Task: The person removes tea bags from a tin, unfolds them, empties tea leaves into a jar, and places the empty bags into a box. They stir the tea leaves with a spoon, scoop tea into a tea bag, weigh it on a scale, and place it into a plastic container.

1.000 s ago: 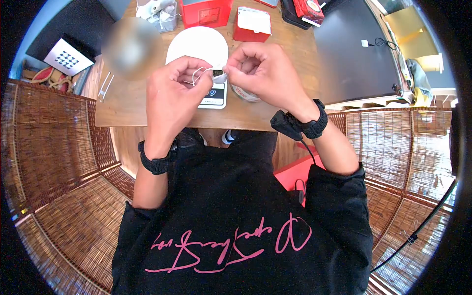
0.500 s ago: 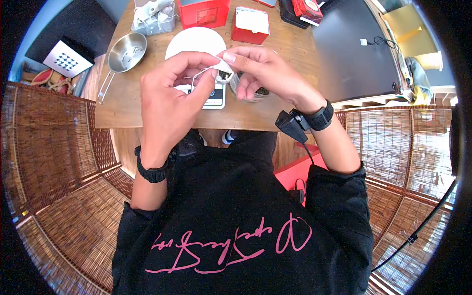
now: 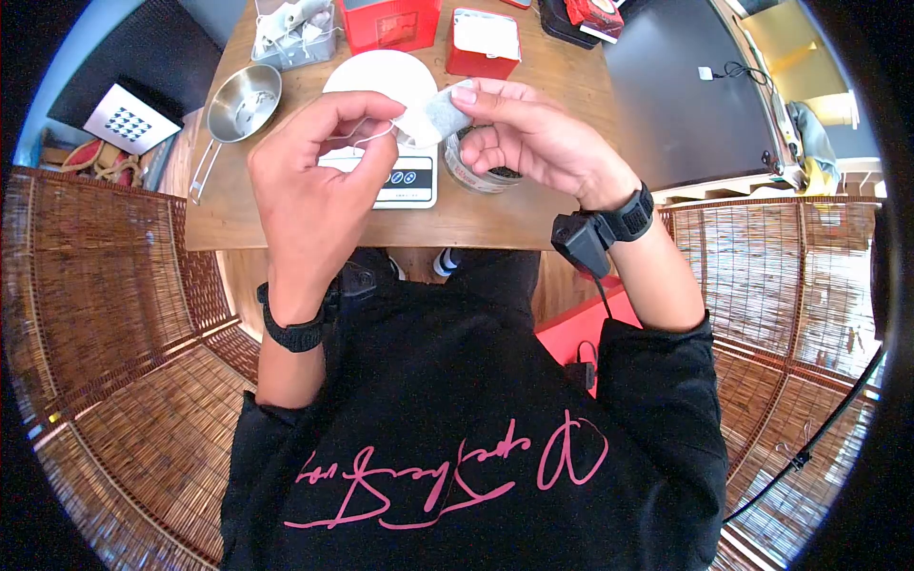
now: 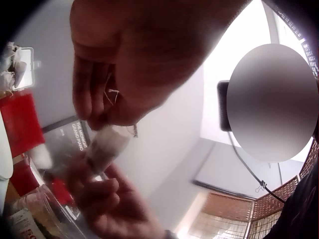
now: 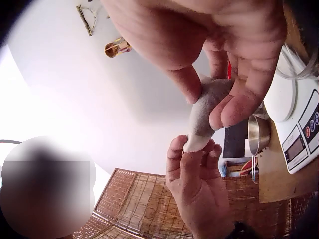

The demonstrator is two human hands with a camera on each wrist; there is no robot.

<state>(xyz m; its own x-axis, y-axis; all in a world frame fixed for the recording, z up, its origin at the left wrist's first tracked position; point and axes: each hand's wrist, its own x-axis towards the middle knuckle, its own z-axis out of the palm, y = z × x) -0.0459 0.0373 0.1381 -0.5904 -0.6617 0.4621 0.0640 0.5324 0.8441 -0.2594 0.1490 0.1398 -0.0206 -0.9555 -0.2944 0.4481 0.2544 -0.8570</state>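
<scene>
A small white pouch point(image 3: 436, 118) with darker contents hangs between both hands above a white kitchen scale point(image 3: 407, 197). The left hand point(image 3: 319, 181) pinches its gathered end, a thin white string looping by the fingers. At the other end, the right hand point(image 3: 547, 138) holds the pouch between thumb and fingers. The right wrist view shows the pouch point(image 5: 209, 107) bulging, its narrow end in the left fingertips. Below the right hand stands a clear round container point(image 3: 466, 176) of dark loose material, partly hidden.
On the wooden table point(image 3: 286, 205), a metal pan point(image 3: 228, 109) with bits inside stands left. Behind are a clear bin of white pouches point(image 3: 309, 49), a red box point(image 3: 390, 27), and a smaller red box with white contents point(image 3: 484, 59).
The pouch's opening, showing dark contents half a second ago, is now closed up or turned from view. Both hands have moved slightly apart, with the pouch stretched between them.
</scene>
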